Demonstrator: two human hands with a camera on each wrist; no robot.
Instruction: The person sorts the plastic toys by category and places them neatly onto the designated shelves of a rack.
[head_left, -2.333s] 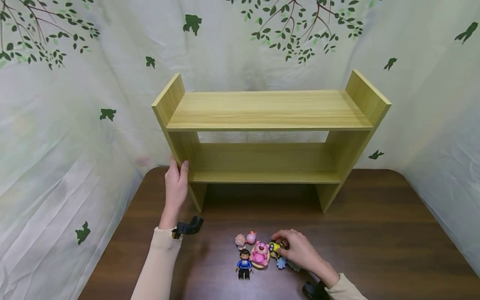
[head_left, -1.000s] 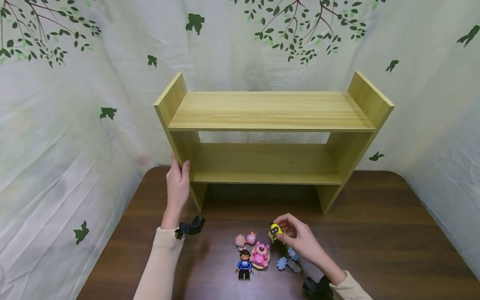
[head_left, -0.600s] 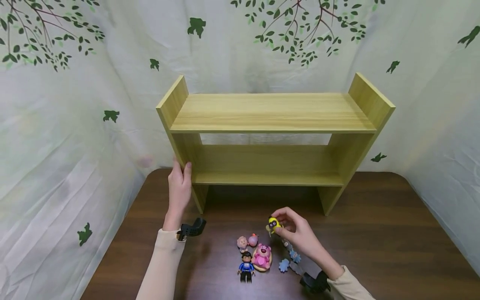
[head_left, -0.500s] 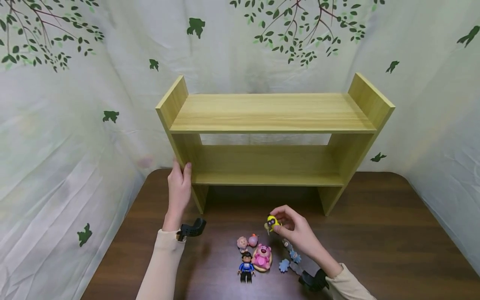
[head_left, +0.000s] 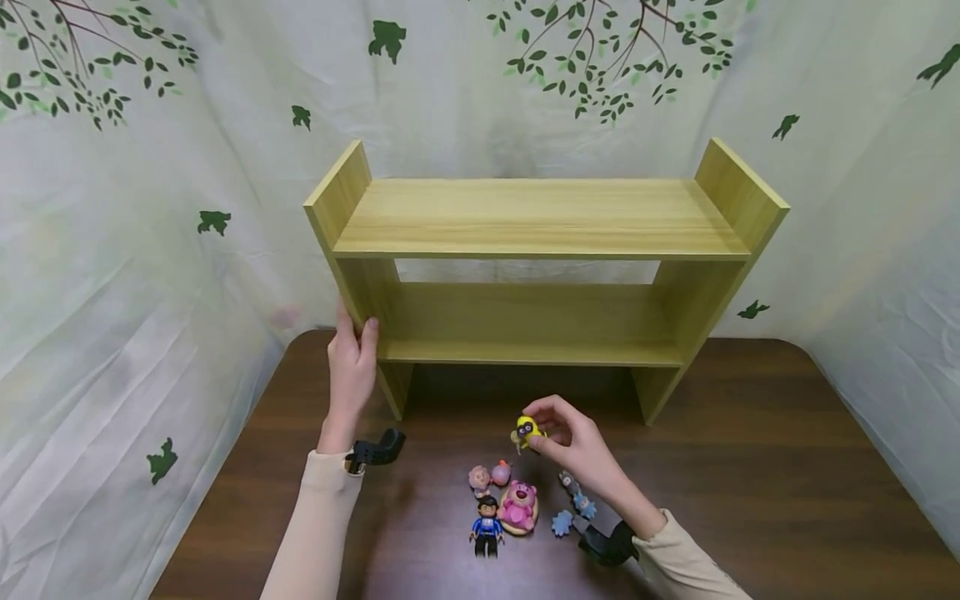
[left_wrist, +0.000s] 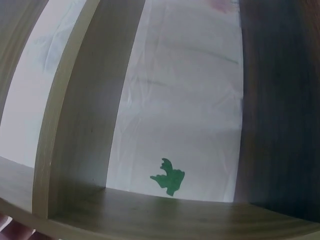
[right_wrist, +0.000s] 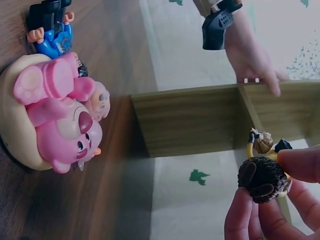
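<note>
My left hand (head_left: 352, 367) grips the left side panel of a two-tier wooden shelf (head_left: 543, 217), thumb on the front edge. A sliver of its fingers (left_wrist: 17, 232) shows in the left wrist view's bottom left corner. Between thumb and fingers, my right hand (head_left: 581, 450) pinches a small yellow toy figurine (head_left: 527, 429) with dark eye patches, above the table before the shelf. Its dark brown, bristly side (right_wrist: 262, 177) faces the right wrist camera. Closer to me lie a pink bear figurine (head_left: 518, 507) and a blue-shirted toy man (head_left: 487, 527).
Two little pink figurines (head_left: 489, 477) stand behind the toy man. Several small blue-grey toys (head_left: 582, 504) lie right of the bear, partly behind the right wrist's camera mount (head_left: 607, 543). A leaf-printed curtain (head_left: 247, 167) surrounds the brown table (head_left: 750, 467).
The right hand has picked the yellow figurine out of the toy group and carried it up, forward and left towards the shelf. The left hand keeps its grip on the side panel.
</note>
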